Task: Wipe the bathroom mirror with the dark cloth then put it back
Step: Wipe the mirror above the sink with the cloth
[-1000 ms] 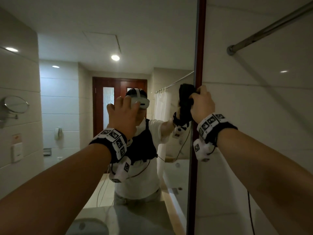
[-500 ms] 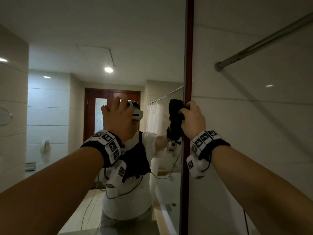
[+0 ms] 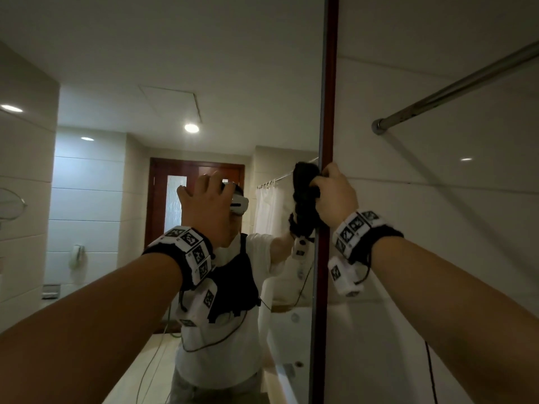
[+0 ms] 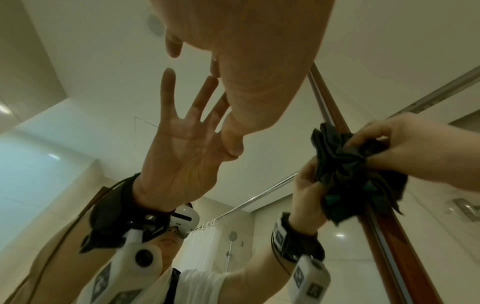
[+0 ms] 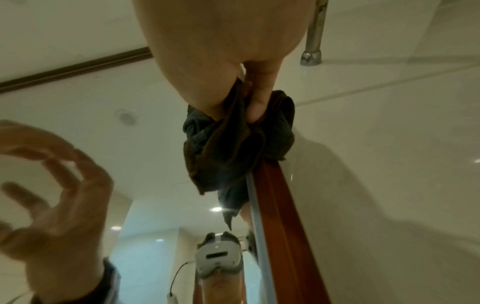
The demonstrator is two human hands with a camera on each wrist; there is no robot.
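Head cam had the right hand [image 3: 335, 196] bunched round the dark cloth [image 3: 303, 196], pressing it on the mirror [image 3: 175, 68] right up against its reddish wood frame [image 3: 328, 112]. Left hand [image 3: 205, 205] was flat on the glass, fingers spread wide, holding nothing. Shower rod [image 3: 455, 88] ran off the tiled wall beside the frame.

Dark cloth [image 3: 303, 196] pressed against mirror [image 3: 175, 68] beside wooden frame [image 3: 328, 112].

There was one large wall mirror [image 3: 163, 68] with one red-brown wooden frame strip [image 3: 328, 112], one crumpled dark cloth [image 3: 303, 196], one shiny metal curtain rod [image 3: 455, 88], and two bare hands: left hand [image 3: 204, 205], right hand [image 3: 335, 196].
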